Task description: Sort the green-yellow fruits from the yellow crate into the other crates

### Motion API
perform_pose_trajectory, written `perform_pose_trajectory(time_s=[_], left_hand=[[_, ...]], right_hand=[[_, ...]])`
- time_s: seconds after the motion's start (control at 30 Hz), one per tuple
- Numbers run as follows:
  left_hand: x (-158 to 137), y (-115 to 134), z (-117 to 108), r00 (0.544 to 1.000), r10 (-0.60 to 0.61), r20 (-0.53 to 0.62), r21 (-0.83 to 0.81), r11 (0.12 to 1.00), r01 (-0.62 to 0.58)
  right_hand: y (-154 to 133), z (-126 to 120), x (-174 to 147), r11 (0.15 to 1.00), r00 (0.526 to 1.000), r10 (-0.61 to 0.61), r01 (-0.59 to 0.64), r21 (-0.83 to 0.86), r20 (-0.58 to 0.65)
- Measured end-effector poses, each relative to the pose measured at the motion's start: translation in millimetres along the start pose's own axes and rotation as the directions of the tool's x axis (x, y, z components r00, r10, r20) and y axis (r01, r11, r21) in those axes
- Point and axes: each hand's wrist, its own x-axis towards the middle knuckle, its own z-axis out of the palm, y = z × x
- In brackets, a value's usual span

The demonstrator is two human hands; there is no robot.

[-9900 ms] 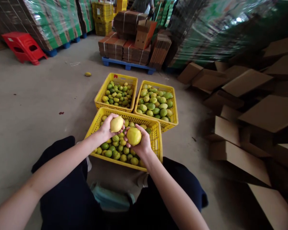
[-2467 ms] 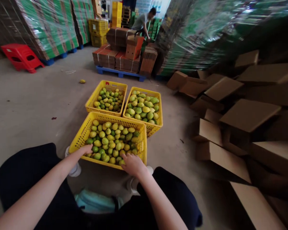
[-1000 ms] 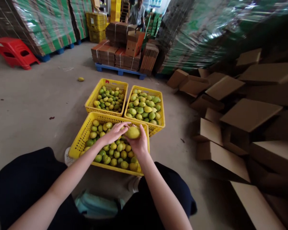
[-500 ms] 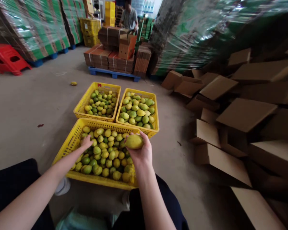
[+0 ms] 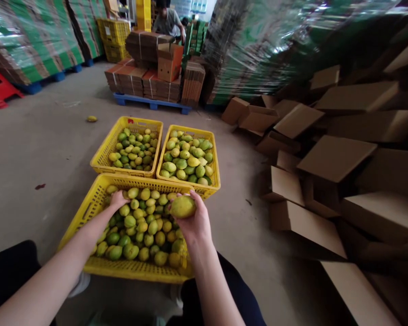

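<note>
A large yellow-green lemon (image 5: 183, 207) rests in my right hand (image 5: 197, 222), which is closed around it above the right end of the near yellow crate (image 5: 78, 217). My left hand (image 5: 117, 198) reaches into the far left part of the same crate. Its fingers are curled against a lemon (image 5: 125, 195) there, with the fingertips partly hidden among the fruit. Many yellow and green lemons (image 5: 142, 226) fill this crate. Just beyond it stand two smaller yellow crates side by side, the left one (image 5: 102, 151) and the right one (image 5: 217, 174), both holding lemons.
Loose cardboard boxes (image 5: 336, 158) are heaped on the right. A single lemon (image 5: 91, 118) lies on the floor. Flattened cartons (image 5: 125, 78) are stacked on a blue pallet (image 5: 153, 105), with a person (image 5: 169, 22) behind them. A red stool (image 5: 0, 86) stands at the left.
The view has shifted, so the crates appear farther left. My left hand has moved slightly rightward and deeper among the lemons. The right hand still holds its lemon over the crate.
</note>
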Motion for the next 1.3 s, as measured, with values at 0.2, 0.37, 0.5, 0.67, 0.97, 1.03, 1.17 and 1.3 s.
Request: perform_pose_trajectory(time_s=[0.2,0.37,0.5,0.67,0.97,1.03,1.17,1.3], left_hand=[[-31,9,-41,0.983,0.064,-0.173,-0.021,0.997,-0.069],[-68,53,-117,0.932,0.272,-0.240,-0.213,0.922,-0.323],[-129,83,-156,0.875,0.432,-0.221,-0.489,0.727,-0.482],[-186,96,-160,0.942,0.322,-0.097,-0.691,0.659,-0.297],[-189,103,-165,0.937,0.294,-0.189,-0.730,0.596,-0.334],[-188,99,-160,0.945,0.309,-0.107,-0.768,0.578,-0.276],[-190,91,-153,0.937,0.334,-0.100,-0.805,0.526,-0.274],[-193,90,-157,0.929,0.333,-0.162,-0.792,0.517,-0.324]], right_hand=[[12,-3,14,0.996,0.992,-0.014,0.025,-0.086,0.127],[31,5,11,0.979,0.977,-0.093,0.125,-0.163,0.194],[48,2,3,0.954,0.939,-0.035,0.134,-0.270,0.343],[68,-12,0,0.896,0.934,-0.028,0.182,-0.406,0.356],[72,-6,-4,0.441,0.655,-0.481,0.755,-0.485,0.583],[70,-2,-9,0.433,0.625,-0.502,0.780,-0.451,0.598],[71,5,-17,0.516,0.659,-0.474,0.745,-0.422,0.584],[75,5,-20,0.563,0.691,-0.414,0.706,-0.430,0.592]])
